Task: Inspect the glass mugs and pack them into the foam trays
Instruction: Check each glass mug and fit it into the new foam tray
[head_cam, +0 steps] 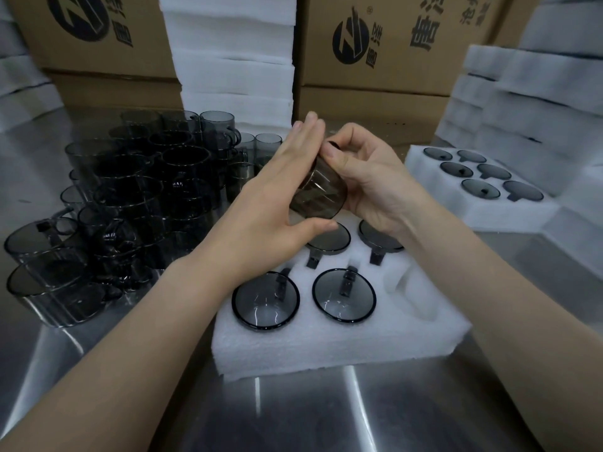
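Smoky glass mug (318, 194) held over foam tray (326, 347), under inspection.
Left hand (270, 197) flat against it, right hand (368, 177) pinches it; four seated mugs (266, 301), right-edge pocket (408, 288) empty, unpacked pile (130, 197) at table's (293, 412) left edge.

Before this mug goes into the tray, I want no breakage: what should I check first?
1. Grip on held mug: ok, right hand pinches it, left hand presses its side.
2. Cracks or chips: cannot tell.
3. Room in near foam tray: ok, empty slot at its right end.
4. Seating of neighbouring packed mug: ok, down in its slot.
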A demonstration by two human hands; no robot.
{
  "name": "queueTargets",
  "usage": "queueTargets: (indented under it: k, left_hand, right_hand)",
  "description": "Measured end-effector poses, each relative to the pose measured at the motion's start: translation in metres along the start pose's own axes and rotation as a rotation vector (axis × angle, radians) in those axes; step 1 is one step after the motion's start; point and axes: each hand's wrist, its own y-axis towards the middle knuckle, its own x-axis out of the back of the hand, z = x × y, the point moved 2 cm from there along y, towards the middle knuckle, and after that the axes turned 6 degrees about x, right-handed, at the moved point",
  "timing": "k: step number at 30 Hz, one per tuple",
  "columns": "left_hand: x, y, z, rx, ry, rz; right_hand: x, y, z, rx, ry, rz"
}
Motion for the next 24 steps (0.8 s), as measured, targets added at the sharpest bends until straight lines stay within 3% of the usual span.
queueTargets:
  k: [12,16,24]
  left_hand:
    - [0.008,-0.005,-0.006,0.102,-0.119,-0.274]
    - [0.007,-0.003,-0.002,0.224,-0.239,-0.255]
    - [0.004,0.000,0.009,0.336,-0.222,-0.166]
  right_hand:
    - [0.002,0.000,0.002,-0.105,0.024,-0.059]
    - [-0.004,0.000,0.001,-0.145,-0.056,-0.004]
    - [-0.010,-0.003,-0.002,-0.169,-0.162,0.063]
